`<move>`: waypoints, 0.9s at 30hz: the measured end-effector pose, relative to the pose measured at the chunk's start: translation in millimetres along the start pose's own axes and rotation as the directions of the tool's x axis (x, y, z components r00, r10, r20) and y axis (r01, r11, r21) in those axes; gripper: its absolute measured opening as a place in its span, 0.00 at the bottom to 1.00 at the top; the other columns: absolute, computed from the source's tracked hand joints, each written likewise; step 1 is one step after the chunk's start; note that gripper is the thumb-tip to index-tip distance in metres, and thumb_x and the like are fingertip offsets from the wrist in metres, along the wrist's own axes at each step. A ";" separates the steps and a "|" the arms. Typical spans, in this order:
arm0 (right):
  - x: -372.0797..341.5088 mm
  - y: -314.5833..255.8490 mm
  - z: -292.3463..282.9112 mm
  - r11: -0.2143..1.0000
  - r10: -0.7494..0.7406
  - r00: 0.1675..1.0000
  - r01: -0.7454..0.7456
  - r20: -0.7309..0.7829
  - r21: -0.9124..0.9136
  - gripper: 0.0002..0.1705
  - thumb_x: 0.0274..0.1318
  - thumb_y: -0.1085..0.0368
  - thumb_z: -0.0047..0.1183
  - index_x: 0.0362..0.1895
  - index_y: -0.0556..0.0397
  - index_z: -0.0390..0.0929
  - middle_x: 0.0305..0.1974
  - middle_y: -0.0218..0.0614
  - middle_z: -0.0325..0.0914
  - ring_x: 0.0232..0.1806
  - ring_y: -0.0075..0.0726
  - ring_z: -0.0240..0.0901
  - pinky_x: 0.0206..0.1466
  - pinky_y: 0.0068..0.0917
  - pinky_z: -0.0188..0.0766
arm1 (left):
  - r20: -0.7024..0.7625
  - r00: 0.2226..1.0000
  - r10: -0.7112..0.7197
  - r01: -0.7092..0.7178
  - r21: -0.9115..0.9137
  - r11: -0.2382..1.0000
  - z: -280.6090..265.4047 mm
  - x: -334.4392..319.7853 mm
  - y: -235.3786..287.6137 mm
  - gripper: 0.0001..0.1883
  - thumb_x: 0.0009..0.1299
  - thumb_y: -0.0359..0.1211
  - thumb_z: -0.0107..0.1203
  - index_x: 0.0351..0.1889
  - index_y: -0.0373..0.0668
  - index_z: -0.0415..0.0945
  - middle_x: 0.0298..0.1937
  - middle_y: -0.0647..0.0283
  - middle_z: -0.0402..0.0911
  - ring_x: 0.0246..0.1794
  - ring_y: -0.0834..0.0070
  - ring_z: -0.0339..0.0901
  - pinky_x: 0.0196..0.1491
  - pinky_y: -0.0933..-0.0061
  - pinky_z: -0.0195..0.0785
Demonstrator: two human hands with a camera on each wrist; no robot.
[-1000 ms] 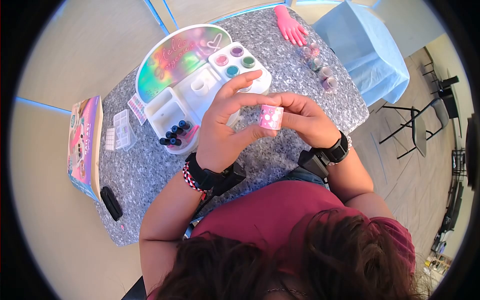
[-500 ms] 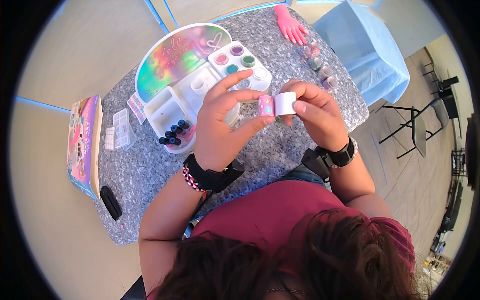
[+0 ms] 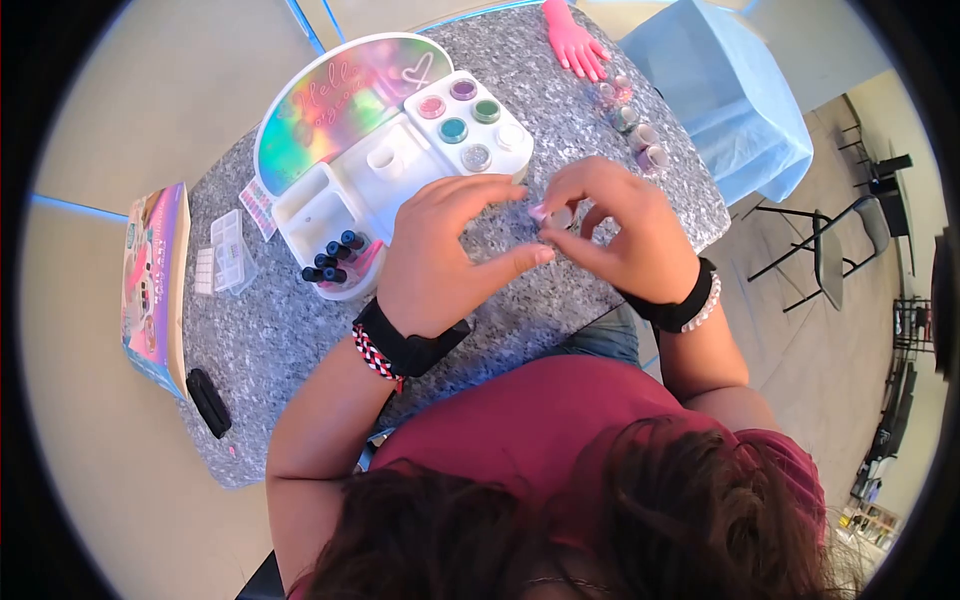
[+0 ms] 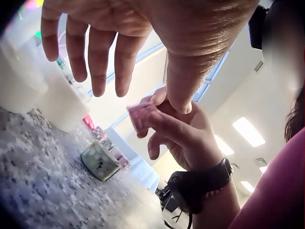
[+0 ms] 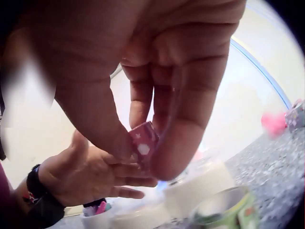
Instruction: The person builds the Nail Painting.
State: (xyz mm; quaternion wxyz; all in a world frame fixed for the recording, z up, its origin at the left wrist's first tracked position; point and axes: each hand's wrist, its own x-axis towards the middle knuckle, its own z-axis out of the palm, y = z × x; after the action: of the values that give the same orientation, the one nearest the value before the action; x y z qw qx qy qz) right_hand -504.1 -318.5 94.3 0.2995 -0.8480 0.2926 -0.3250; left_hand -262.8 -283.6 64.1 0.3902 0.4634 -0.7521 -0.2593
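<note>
Between the thumb and fingertips of the right hand (image 3: pixel 645 235), a small pink roll (image 5: pixel 144 144) is pinched, near the left hand's straight fingertips. The left hand (image 3: pixel 435 260) stretches its fingers out, thumb well apart from them. The roll is a short band printed with white shapes. Below the hands, a pale green patterned ring (image 4: pixel 99 161) rests on the speckled grey table (image 3: pixel 540 310). Beyond the left hand stands a smooth white tray (image 3: pixel 345 175) with a shiny rainbow back panel; dark-capped bottles (image 3: pixel 338 251) sit just beside that hand.
</note>
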 end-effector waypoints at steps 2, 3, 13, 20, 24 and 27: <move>-3.1 9.4 -7.1 0.982 0.177 0.984 -0.178 -0.028 -0.056 0.14 0.60 0.71 0.71 0.50 0.51 0.84 0.44 0.37 0.83 0.40 0.37 0.84 0.36 0.29 0.83 | 0.020 1.000 -0.008 0.008 -0.014 1.000 1.4 -0.9 1.2 0.25 0.66 0.39 0.79 0.59 0.43 0.87 0.65 0.55 0.87 0.70 0.57 0.80 0.74 0.56 0.69; -4.0 13.9 -8.4 0.982 0.179 0.984 -0.180 -0.025 -0.055 0.14 0.60 0.71 0.71 0.50 0.51 0.84 0.44 0.37 0.83 0.40 0.37 0.84 0.36 0.29 0.83 | 0.043 0.999 -0.012 0.013 -0.022 1.000 1.6 -1.3 1.2 0.25 0.67 0.40 0.78 0.60 0.43 0.87 0.64 0.54 0.87 0.69 0.57 0.80 0.73 0.57 0.69; -6.5 34.0 -7.3 0.957 0.179 0.982 -0.190 -0.066 -0.220 0.12 0.57 0.59 0.77 0.40 0.47 0.88 0.37 0.34 0.87 0.38 0.41 0.84 0.38 0.35 0.79 | 0.122 0.991 0.051 -0.062 0.092 0.994 11.5 -5.6 -5.4 0.20 0.71 0.40 0.74 0.59 0.44 0.87 0.64 0.56 0.87 0.67 0.54 0.81 0.71 0.54 0.71; -5.2 39.2 -5.5 0.951 0.171 0.985 -0.171 -0.021 -0.257 0.13 0.55 0.60 0.77 0.41 0.47 0.88 0.38 0.34 0.86 0.43 0.49 0.84 0.46 0.41 0.79 | 0.110 0.992 0.062 -0.072 0.092 0.993 11.8 -4.7 -7.6 0.19 0.71 0.39 0.73 0.58 0.44 0.87 0.64 0.55 0.87 0.66 0.53 0.81 0.70 0.54 0.71; -6.9 46.6 -1.4 0.945 0.185 0.983 -0.177 0.006 -0.277 0.15 0.53 0.58 0.78 0.42 0.47 0.88 0.40 0.35 0.85 0.46 0.50 0.83 0.49 0.43 0.79 | 0.129 0.990 0.049 -0.061 0.087 0.994 11.2 -3.7 -7.6 0.19 0.71 0.39 0.73 0.57 0.44 0.87 0.64 0.55 0.87 0.66 0.53 0.81 0.70 0.53 0.71; -3.7 49.3 -8.1 0.956 0.158 0.987 -0.146 0.027 -0.255 0.18 0.53 0.56 0.79 0.45 0.47 0.89 0.42 0.37 0.85 0.48 0.50 0.83 0.50 0.43 0.79 | 0.112 0.993 0.044 -0.053 0.080 0.995 13.0 -4.3 -7.6 0.18 0.71 0.38 0.73 0.57 0.44 0.87 0.64 0.55 0.87 0.66 0.53 0.81 0.70 0.53 0.70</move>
State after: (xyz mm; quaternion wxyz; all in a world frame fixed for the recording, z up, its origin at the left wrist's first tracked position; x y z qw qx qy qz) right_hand -527.2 -350.5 63.4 0.2202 -0.8616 0.3887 -0.2412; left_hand -268.6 -282.7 49.6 0.3347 0.4456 -0.7937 -0.2438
